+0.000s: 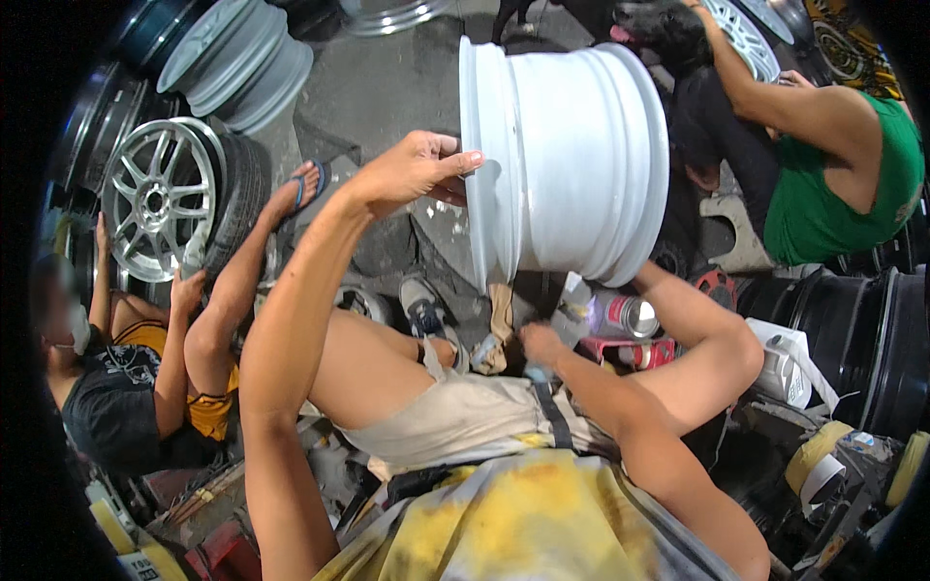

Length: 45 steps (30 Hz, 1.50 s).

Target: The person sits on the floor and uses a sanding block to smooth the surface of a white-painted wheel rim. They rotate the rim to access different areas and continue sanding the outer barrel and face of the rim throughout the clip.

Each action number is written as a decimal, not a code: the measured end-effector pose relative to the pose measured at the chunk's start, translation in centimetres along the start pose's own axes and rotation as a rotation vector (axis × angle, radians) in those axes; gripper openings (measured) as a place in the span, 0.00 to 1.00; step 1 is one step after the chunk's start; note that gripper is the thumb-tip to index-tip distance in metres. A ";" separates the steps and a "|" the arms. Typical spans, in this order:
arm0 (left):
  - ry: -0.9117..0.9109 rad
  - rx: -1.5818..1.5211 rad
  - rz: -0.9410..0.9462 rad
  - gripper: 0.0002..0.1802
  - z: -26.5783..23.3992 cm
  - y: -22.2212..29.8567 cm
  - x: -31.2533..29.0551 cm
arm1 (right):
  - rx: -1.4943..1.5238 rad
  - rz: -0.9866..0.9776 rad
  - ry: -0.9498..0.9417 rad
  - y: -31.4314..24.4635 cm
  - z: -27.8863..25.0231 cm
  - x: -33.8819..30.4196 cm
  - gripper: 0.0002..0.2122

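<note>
A pale grey-white wheel rim (581, 160) lies on its side in front of me, its barrel facing up toward my view. My left hand (421, 174) grips its left flange, thumb on the near face and the other fingers curled behind the edge. My right hand (542, 344) is low between my knees, below the rim and apart from it. Its fingers look curled and are slightly blurred; what they hold, if anything, cannot be made out. A tan cloth (499, 324) hangs just left of that hand, and a metal can (630, 317) stands to its right.
At left, a seated person (116, 387) holds a silver spoked wheel (160, 198) beside a tire (240, 198). At right sits a person in a green top (852, 184), near a black dog (664, 34). Grey rims (237, 63) stand far left; tape rolls (819, 465) lie right.
</note>
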<state>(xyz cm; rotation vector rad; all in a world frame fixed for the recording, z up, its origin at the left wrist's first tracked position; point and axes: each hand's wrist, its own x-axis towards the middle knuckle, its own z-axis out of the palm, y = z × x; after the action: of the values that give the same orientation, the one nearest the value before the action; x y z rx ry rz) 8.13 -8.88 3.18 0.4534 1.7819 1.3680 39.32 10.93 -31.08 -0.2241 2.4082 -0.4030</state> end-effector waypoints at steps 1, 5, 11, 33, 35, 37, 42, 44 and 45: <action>0.078 -0.030 -0.018 0.28 -0.3 -0.3 0.5 | -0.069 -0.002 -0.093 -0.9 -1.9 0.1 0.09; 0.391 -0.297 0.072 0.27 -0.9 0.7 3.5 | -0.010 -0.032 -0.045 -2.3 -8.2 -0.8 0.10; 0.858 -0.031 0.128 0.34 -0.5 -0.2 11.9 | 0.444 -0.343 0.670 -5.8 -27.9 -9.1 0.10; 1.057 0.199 0.156 0.39 0.4 -0.3 10.8 | 0.207 -0.241 1.388 -9.1 -42.7 7.8 0.12; 1.052 0.176 0.155 0.40 0.5 0.3 10.5 | 0.198 -0.257 1.500 -10.3 -37.1 4.6 0.14; 1.054 0.190 0.191 0.39 1.3 -0.7 10.3 | 0.160 -0.247 1.492 -10.7 -36.6 3.9 0.15; 0.999 0.171 0.185 0.38 5.0 -0.3 7.5 | 0.114 -0.108 1.191 -6.6 -47.8 9.1 0.12; 0.984 0.191 0.213 0.37 5.2 0.2 8.0 | 0.018 -0.192 1.213 -3.8 -51.2 12.0 0.13; 1.001 0.201 0.231 0.37 4.7 -0.1 8.3 | 0.065 -0.166 1.175 -4.0 -51.1 12.0 0.12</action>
<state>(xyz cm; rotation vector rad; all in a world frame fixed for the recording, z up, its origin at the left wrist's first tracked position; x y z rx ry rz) 6.87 -0.18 -0.49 0.0459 2.7521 1.7459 -2.79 15.62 0.08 -0.1782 3.5203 -0.8616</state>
